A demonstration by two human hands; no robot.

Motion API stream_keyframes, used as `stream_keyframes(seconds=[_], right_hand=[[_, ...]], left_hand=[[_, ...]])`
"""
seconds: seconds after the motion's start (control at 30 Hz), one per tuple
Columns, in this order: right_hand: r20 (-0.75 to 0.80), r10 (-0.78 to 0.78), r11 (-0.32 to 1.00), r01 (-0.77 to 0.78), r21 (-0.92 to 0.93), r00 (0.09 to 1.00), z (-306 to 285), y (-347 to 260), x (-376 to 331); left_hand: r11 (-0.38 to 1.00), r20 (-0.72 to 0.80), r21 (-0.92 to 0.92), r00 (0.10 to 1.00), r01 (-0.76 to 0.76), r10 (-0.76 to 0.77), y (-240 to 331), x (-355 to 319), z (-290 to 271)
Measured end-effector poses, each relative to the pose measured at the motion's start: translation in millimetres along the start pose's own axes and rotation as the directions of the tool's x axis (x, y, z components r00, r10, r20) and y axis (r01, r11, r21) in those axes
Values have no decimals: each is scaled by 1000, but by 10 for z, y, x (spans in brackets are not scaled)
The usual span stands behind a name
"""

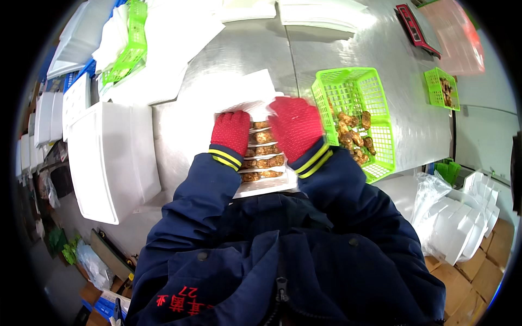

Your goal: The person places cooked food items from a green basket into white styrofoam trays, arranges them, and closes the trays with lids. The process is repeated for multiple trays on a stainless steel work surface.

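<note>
Both my hands wear red knit gloves with yellow-striped cuffs. My left hand [231,130] rests on the left side of a white foam tray [266,186] with rows of brown pieces [263,162] in it. My right hand [296,126] lies over the tray's upper right part, fingers together and slightly blurred. Whether either hand grips a piece is hidden under the gloves. A green plastic basket [380,168] just right of my right hand holds more of the brown pieces [353,138].
The tray sits on a steel table [228,60]. A large white foam box [109,163] stands at the left, with stacked white lids and another green basket [128,49] behind it. A small green basket [441,89] and a red tool [416,30] lie far right. White trays [462,223] are piled lower right.
</note>
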State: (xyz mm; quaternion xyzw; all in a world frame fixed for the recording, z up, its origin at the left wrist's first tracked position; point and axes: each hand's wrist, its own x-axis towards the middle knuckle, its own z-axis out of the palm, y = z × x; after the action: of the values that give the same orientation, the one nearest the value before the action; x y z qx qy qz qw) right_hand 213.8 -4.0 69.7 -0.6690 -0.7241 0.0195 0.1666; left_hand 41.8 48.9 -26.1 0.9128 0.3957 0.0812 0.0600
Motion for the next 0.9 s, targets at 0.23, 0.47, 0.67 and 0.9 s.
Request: stream_keyframes(seconds=[0.23, 0.47, 0.67, 0.9], right_hand=[[185, 88, 982, -54, -181, 979, 1033, -195, 1], [50, 3, 1000, -5, 27, 999, 720, -199, -203], [-74, 276, 903, -233, 361, 958, -136, 791, -1307], [78, 666, 684, -649, 334, 742, -177, 2039, -2020]], left_hand=[[1000, 127, 3, 992, 10, -11, 46, 153, 63], [990, 213, 95, 973, -107, 85, 75, 163, -18], [991, 106, 72, 989, -115, 107, 150, 163, -158], [991, 19, -128, 999, -29, 31, 33, 116, -92]])
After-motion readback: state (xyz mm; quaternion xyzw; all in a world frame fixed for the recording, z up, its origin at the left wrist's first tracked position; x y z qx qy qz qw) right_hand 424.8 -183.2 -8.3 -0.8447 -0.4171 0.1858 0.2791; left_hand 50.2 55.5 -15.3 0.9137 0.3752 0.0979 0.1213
